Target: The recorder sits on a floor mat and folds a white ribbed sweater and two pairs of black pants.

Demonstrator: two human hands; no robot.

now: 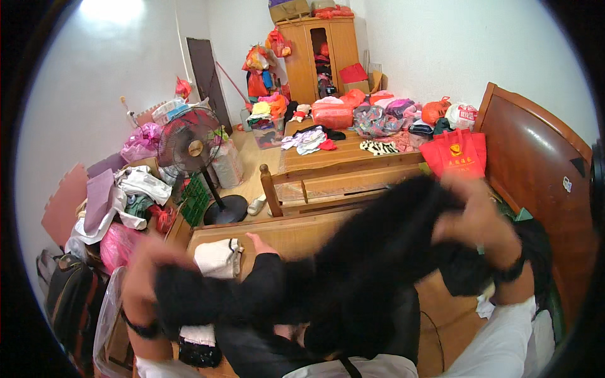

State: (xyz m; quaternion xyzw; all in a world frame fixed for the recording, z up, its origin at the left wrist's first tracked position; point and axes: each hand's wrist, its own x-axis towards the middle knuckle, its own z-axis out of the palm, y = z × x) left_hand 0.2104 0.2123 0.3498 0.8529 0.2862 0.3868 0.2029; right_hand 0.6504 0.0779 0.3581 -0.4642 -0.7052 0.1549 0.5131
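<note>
A black garment (372, 239) is stretched between my two hands, smeared by motion, so its exact kind does not show. My left hand (146, 271) grips its lower end at the left. Higher up on the right, my right hand (482, 217) is closed on the other end. The cloth hangs over my lap and hides much of my legs. Beyond my left hand, a folded white cloth (217, 257) with dark edging lies on the wooden bed boards (296, 236). Below that hand are another white cloth (198, 334) and a folded black item (200, 354).
A black fan (195, 148) stands at the left beside heaped clothes (135, 189). At the right, a red bag (454, 154) and dark clothing (466, 271) lie near the wooden headboard (535, 170). Clothes piles (378, 120) cover a second bed before a wardrobe (321, 53).
</note>
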